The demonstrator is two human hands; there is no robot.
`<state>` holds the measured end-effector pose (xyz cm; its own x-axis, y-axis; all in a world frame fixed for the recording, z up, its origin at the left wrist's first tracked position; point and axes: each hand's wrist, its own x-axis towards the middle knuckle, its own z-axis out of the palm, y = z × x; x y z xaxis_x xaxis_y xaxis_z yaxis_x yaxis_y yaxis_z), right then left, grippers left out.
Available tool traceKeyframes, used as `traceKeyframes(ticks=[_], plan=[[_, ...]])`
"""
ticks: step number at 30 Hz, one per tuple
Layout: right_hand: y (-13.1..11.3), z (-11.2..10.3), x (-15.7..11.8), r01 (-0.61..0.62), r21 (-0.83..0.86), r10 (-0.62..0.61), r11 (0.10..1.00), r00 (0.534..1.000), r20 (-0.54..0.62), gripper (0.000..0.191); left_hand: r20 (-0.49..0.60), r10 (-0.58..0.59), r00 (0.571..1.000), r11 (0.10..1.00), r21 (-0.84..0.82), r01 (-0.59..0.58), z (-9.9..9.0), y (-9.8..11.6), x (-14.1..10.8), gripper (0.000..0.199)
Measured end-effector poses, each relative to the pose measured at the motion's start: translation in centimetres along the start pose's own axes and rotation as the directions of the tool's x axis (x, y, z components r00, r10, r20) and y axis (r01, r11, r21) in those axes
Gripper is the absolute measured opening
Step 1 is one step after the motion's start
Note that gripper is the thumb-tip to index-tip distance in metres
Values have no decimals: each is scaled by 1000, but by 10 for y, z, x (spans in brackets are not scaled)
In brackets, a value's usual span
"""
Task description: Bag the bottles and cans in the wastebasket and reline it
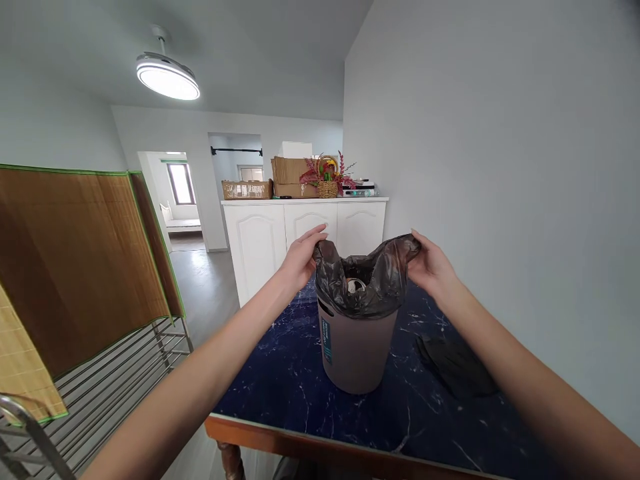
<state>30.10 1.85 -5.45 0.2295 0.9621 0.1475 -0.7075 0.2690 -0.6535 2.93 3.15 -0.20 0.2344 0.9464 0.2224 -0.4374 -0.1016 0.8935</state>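
A grey-brown trash bin point(357, 353) with a teal label stands upright on the dark blue marbled table point(280, 393). Its mouth is lined with a black plastic bag point(390, 273), folded over the rim and raised at both sides. Something pale and round point(357, 286) shows inside the bin. My left hand point(301, 257) pinches the bag's left edge. On the other side, my right hand point(431, 265) grips its right edge. A folded black bag point(455, 365) lies on the table right of the bin, partly behind my right forearm.
Behind the table is a white cabinet point(260, 247) bearing cardboard boxes point(247, 190) and a flower basket point(327, 189). A metal rack point(170, 340) with bamboo mats point(80, 260) stands left. A grey wall point(500, 167) borders the right side.
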Motion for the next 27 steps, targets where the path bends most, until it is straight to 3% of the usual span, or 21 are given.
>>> traceKeyframes(ticks=[3,10,21,24,27], plan=[[6,-1,18,6,82,2,997,996,-88,20,-68,32,997,998,-55,-36,6,-1,10,38],[3,0,46,22,250,37,968,972,-231,9,-232,94,968,979,-157,-132,8,4,34,15],[-17,33,48,8,408,28,913,996,-84,10,-225,197,954,957,-167,-237,13,19,42,19],[-19,40,57,34,423,11,905,995,-103,10,-261,172,950,964,-153,-217,8,21,52,8],[-19,42,68,86,434,-15,897,986,-164,13,-338,119,934,973,-147,-177,-3,22,64,15]])
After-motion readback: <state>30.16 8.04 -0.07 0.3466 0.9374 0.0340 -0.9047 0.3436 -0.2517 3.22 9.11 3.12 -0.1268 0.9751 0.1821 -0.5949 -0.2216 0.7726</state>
